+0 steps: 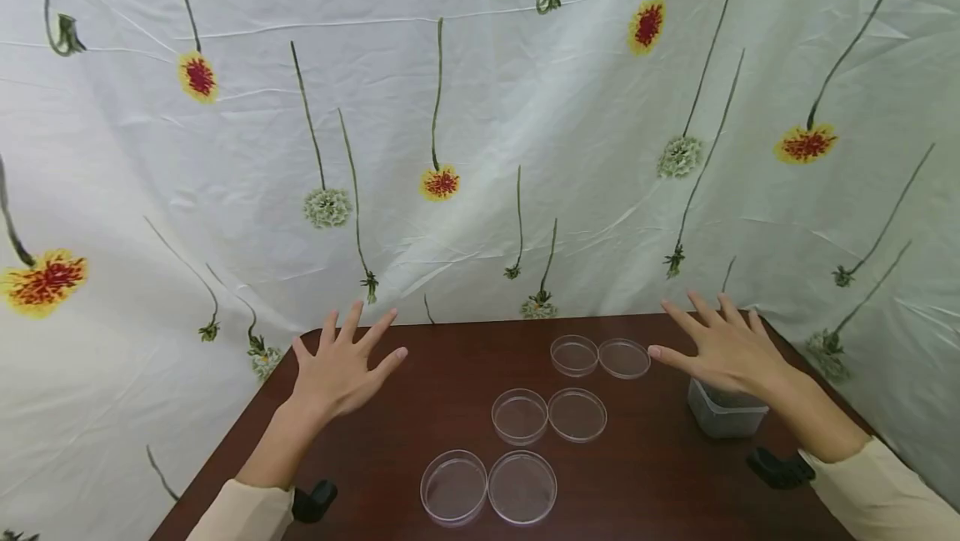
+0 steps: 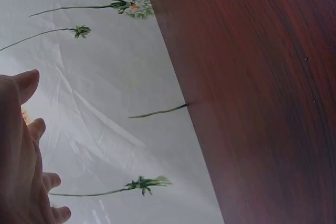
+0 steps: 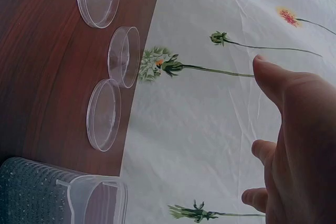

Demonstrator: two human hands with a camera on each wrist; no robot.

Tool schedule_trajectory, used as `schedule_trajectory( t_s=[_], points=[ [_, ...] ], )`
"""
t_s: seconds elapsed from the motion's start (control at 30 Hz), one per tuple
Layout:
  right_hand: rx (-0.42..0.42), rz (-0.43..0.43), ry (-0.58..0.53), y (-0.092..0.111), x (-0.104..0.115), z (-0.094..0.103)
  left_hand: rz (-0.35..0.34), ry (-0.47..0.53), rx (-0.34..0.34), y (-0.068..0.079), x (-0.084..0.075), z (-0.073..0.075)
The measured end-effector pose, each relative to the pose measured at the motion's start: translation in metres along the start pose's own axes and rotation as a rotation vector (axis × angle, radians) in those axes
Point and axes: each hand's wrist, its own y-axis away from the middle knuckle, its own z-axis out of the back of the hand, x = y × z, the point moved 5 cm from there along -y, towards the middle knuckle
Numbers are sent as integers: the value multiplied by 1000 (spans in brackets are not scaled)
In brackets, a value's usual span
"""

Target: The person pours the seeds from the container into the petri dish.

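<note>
My left hand (image 1: pixel 337 374) is held above the left side of the table, fingers spread, holding nothing. Over the right side, my right hand (image 1: pixel 726 351) is likewise spread and holds nothing; it is nearest to a clear plastic tub (image 1: pixel 726 412) and a back petri dish lid (image 1: pixel 624 359). Clear petri dish parts lie in three side-by-side pairs: a back dish (image 1: pixel 574 356), a middle dish (image 1: pixel 520 417) with a shallower lid (image 1: pixel 577 415), and a larger front dish (image 1: pixel 453 487) with its lid (image 1: pixel 522 488). In the right wrist view the tub (image 3: pixel 79 195) shows ribbed sides.
The dark reddish-brown table (image 1: pixel 637 483) ends at a white flower-printed cloth (image 1: pixel 480 257) hanging behind and at the sides. Black wrist straps (image 1: pixel 780 468) sit at both cuffs.
</note>
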Motion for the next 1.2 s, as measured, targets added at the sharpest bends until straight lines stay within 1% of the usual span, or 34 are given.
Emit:
schedule_trajectory(
  t_s=[0.27, 0.4, 0.47, 0.63, 0.87, 1.03, 1.1, 1.2],
  points=[
    [8, -2, 2, 0, -3, 2, -16, 17, 1, -7, -5, -4],
    [6, 5, -26, -1, -7, 3, -25, 34, 6, -14, -11, -9],
    [2, 13, -41, -1, -10, 3, -35, 66, 16, -19, -15, -11],
    [-5, 30, -96, 0, -18, 3, -63, 171, 55, -34, -31, -18],
    [-5, 36, -163, 5, -33, -1, -98, 247, 110, -53, -58, -27],
    [-27, 50, -231, 13, -43, -5, -132, 295, 139, -67, -72, -33],
    [-34, 68, -267, 16, -47, -7, -151, 317, 140, -73, -77, -37],
    [-32, 85, -328, 23, -54, -11, -188, 367, 155, -81, -87, -48]
  ],
)
